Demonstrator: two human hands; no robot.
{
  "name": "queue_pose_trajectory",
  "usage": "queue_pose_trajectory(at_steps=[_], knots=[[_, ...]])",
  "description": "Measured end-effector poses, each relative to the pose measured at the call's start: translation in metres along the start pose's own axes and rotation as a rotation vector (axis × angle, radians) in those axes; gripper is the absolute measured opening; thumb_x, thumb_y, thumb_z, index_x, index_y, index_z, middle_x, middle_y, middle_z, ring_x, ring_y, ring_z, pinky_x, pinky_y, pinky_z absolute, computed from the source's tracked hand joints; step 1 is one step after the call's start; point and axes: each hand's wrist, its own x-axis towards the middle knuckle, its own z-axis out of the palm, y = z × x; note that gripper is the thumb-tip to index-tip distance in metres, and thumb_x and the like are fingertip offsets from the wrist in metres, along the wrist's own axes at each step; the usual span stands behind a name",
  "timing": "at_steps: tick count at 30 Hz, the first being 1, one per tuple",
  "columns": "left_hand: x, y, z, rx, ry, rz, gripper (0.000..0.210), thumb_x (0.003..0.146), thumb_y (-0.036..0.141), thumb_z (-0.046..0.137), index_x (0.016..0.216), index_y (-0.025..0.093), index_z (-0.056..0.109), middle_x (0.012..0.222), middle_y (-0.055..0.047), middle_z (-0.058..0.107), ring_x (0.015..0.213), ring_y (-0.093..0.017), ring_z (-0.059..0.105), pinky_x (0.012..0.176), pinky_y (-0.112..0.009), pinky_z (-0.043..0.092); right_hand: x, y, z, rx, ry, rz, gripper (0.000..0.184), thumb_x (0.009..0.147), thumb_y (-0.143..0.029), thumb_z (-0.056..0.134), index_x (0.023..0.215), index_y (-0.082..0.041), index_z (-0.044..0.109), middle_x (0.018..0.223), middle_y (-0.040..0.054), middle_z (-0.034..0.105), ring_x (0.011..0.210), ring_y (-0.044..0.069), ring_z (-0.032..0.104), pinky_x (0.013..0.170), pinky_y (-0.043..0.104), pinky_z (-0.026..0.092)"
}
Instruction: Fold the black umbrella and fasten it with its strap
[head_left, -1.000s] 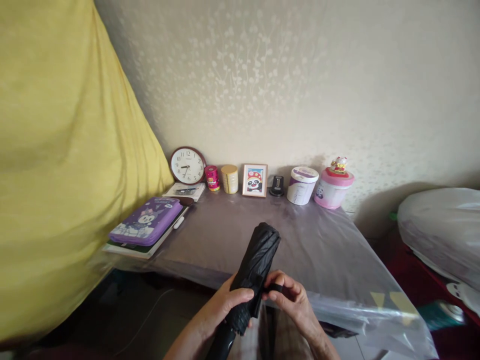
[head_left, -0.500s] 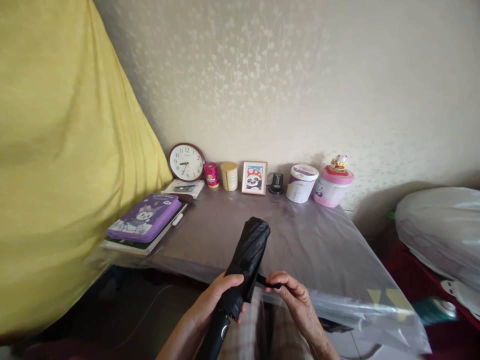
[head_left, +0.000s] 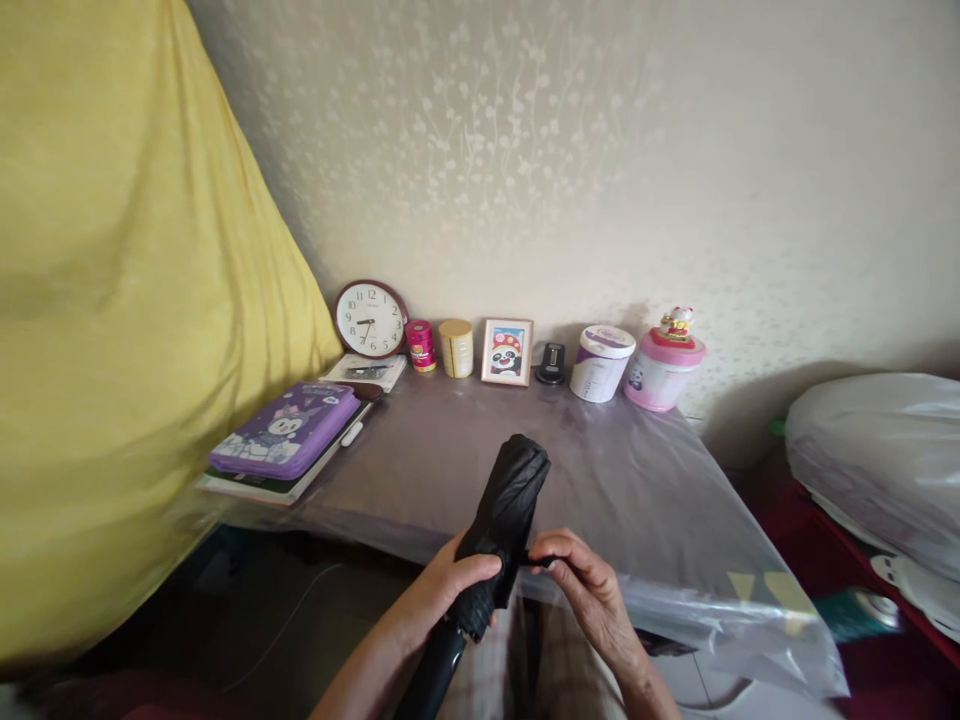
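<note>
A folded black umbrella [head_left: 511, 490] slants up and to the right over the near edge of the table, its black handle [head_left: 433, 672] pointing down toward me. My left hand [head_left: 457, 583] is wrapped around the lower canopy just above the handle, thumb on top; its other fingers are mostly hidden behind the fabric. To the right of the umbrella, my right hand [head_left: 581, 580] pinches the end of its black closing strap [head_left: 546, 562] between thumb and fingers. The strap runs from the canopy into that pinch.
A plastic-covered table [head_left: 615, 480] lies ahead. Along the wall stand a clock [head_left: 371, 320], a pink can [head_left: 421, 347], a yellow-lidded tin [head_left: 456, 350], a picture frame [head_left: 507, 352] and two tubs [head_left: 601, 364]. A purple case [head_left: 285, 432] rests on books at left.
The umbrella and both hands have shifted slightly to the right. My right hand is closer to the canopy, and less of the strap shows between them.
</note>
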Motion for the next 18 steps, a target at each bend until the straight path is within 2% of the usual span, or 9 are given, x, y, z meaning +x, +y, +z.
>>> queue_pose_trajectory(at_steps=[4,7,10,14,18], knots=[[-0.001,0.002,0.003,0.062,0.013,0.000,0.045,0.074,0.035,0.058,0.113,0.016,0.046,0.062,0.001,0.054,0.046,-0.014,0.055,0.038,-0.020,0.041,0.004,-0.006,0.003,-0.176,-0.029,-0.098,0.018,0.090,-0.019,0.045,0.096,-0.024,0.060,0.098,0.0042,0.056,0.093,0.014,0.054,0.084,0.026,0.041],[-0.003,0.004,0.004,0.095,0.025,0.003,0.045,0.074,0.033,0.059,0.114,0.017,0.046,0.062,0.002,0.053,0.046,-0.012,0.054,0.039,-0.020,0.042,0.005,-0.007,0.005,-0.230,-0.065,-0.140,0.019,0.090,-0.018,0.043,0.097,-0.024,0.059,0.105,0.0045,0.056,0.099,0.014,0.053,0.088,0.027,0.040],[-0.004,0.004,0.006,0.120,0.036,-0.004,0.046,0.072,0.032,0.060,0.114,0.018,0.047,0.061,0.003,0.051,0.045,-0.012,0.053,0.039,-0.021,0.042,0.006,-0.006,0.006,-0.241,-0.102,-0.135,0.019,0.091,-0.018,0.040,0.098,-0.023,0.057,0.098,0.0046,0.059,0.094,0.014,0.055,0.085,0.026,0.042],[-0.005,0.004,0.008,0.176,0.054,-0.002,0.046,0.073,0.031,0.058,0.116,0.018,0.045,0.061,0.003,0.050,0.045,-0.011,0.050,0.039,-0.020,0.041,0.009,-0.003,0.010,-0.286,-0.087,-0.112,0.018,0.092,-0.019,0.040,0.097,-0.022,0.056,0.088,0.0039,0.057,0.083,0.012,0.055,0.078,0.024,0.043],[-0.005,0.004,0.011,0.189,0.058,0.020,0.046,0.073,0.027,0.057,0.116,0.018,0.045,0.061,0.004,0.047,0.046,-0.008,0.047,0.041,-0.018,0.038,0.013,-0.006,0.014,-0.296,-0.066,-0.136,0.019,0.091,-0.020,0.041,0.097,-0.022,0.059,0.091,0.0050,0.054,0.088,0.013,0.054,0.080,0.025,0.043]])
